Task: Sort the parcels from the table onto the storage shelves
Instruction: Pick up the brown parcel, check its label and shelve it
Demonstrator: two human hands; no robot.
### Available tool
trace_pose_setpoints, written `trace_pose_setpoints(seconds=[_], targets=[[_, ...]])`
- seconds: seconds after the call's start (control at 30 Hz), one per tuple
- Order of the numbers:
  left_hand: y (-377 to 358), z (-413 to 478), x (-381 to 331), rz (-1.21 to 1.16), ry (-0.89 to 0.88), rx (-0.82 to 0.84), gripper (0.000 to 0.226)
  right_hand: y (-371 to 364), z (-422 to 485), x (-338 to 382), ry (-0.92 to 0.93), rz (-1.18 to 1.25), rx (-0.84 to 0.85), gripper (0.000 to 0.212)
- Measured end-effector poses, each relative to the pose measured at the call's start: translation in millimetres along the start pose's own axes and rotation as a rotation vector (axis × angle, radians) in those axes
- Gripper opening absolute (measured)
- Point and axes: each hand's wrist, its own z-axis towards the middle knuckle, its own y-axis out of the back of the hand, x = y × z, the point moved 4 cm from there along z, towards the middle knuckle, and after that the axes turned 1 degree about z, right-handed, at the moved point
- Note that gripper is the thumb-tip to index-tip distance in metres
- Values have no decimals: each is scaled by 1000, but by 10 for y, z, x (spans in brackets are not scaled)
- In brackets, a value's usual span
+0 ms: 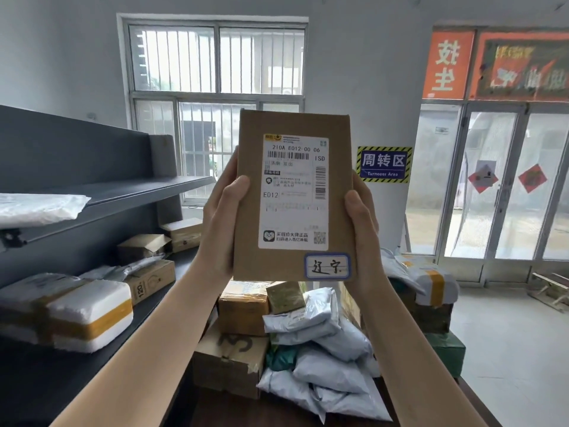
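A flat brown cardboard parcel (294, 124) with a white shipping label and a small handwritten sticker is held upright in the middle of the view. My left hand (223, 217) grips its left edge and my right hand (361, 229) grips its right edge. Below it, on the dark table (240, 411), lies a pile of parcels: brown boxes (243, 309) and grey poly bags (323, 359). The dark grey storage shelves (129, 192) stand to the left, with a white foam box (77, 312) and cardboard boxes (151, 277) on the lower level.
A white bag (37, 208) lies on the upper shelf at left. More wrapped parcels (425, 291) are stacked at right of the pile. A barred window is straight ahead, glass doors at right, and a wooden pallet (551, 291) lies on the floor.
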Motion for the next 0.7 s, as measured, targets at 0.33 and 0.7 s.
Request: trace_pose_setpoints(seconds=[0.33,0.7], targets=[[99,-225,-400,-6,16,-16,57,-420,-39,82,-87,71,24,67],[-179,-1052,-919,315,-92,-353,54,-551,-403,268,-201,395,276,57]])
